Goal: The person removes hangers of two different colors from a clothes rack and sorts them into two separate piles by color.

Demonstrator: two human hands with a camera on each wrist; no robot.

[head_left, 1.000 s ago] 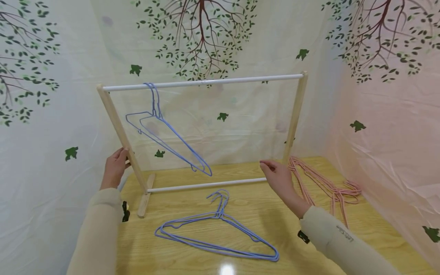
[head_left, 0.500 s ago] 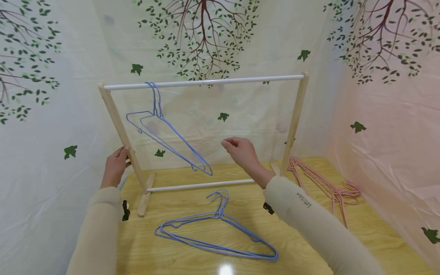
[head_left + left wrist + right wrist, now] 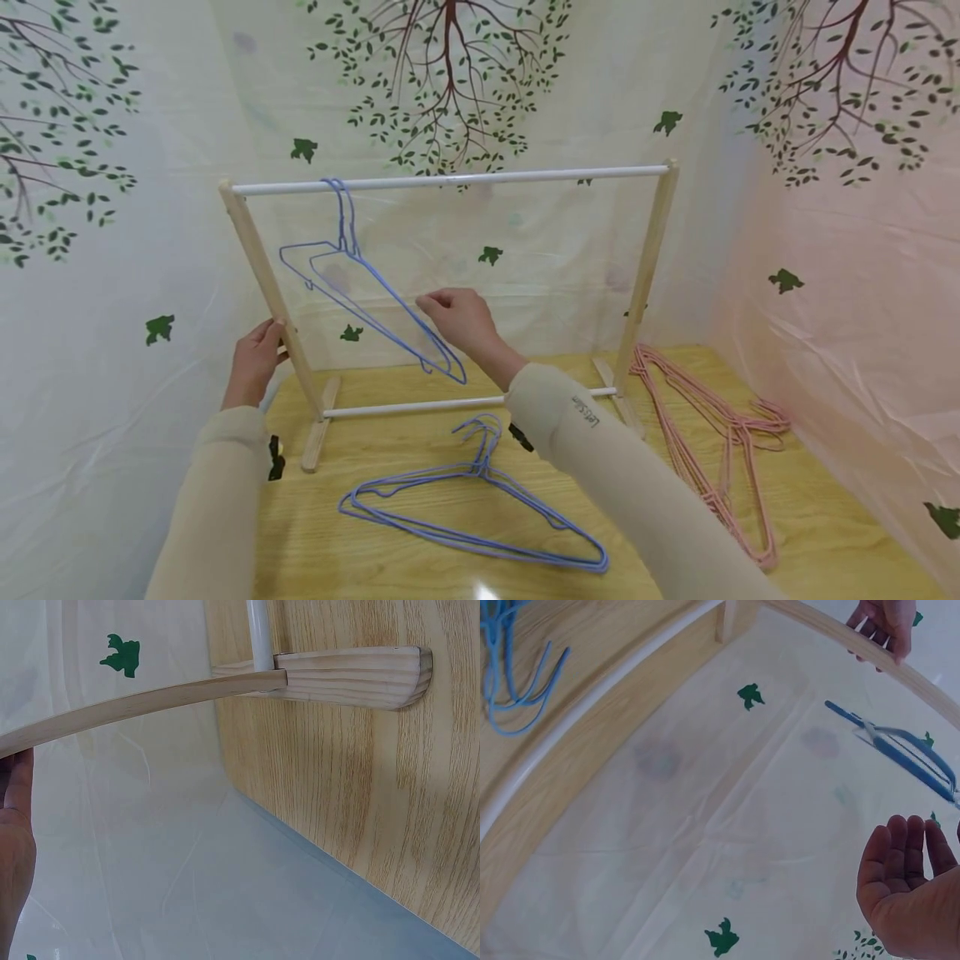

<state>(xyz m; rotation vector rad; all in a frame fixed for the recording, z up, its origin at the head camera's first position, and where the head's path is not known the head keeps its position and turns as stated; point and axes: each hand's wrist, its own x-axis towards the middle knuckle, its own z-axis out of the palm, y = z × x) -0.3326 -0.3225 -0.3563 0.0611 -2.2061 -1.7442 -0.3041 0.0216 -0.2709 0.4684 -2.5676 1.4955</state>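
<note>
A wooden rack with a white top bar (image 3: 495,178) stands on the table. My left hand (image 3: 255,362) grips its left post (image 3: 255,254), thumb in front and fingers partly hidden behind; in the left wrist view only part of this hand (image 3: 15,855) shows at the edge. Blue wire hangers (image 3: 347,242) hang by their hooks near the bar's left end. Just right of their lower wires is my right hand (image 3: 465,321), fingers loosely bent. In the right wrist view this hand (image 3: 907,892) holds nothing, and the hanging hangers (image 3: 911,757) appear beyond the fingertips.
More blue hangers (image 3: 480,470) lie stacked on the wood-grain table (image 3: 300,542) in front of the rack. Pink hangers (image 3: 738,427) lie in a pile at the right. A lower white bar (image 3: 420,407) joins the rack's feet. A printed sheet (image 3: 570,267) stands behind.
My right hand has moved left, from near the rack's right post to beside the hanging blue hangers. The left hand stays on the left post, and the hangers hang as before.
</note>
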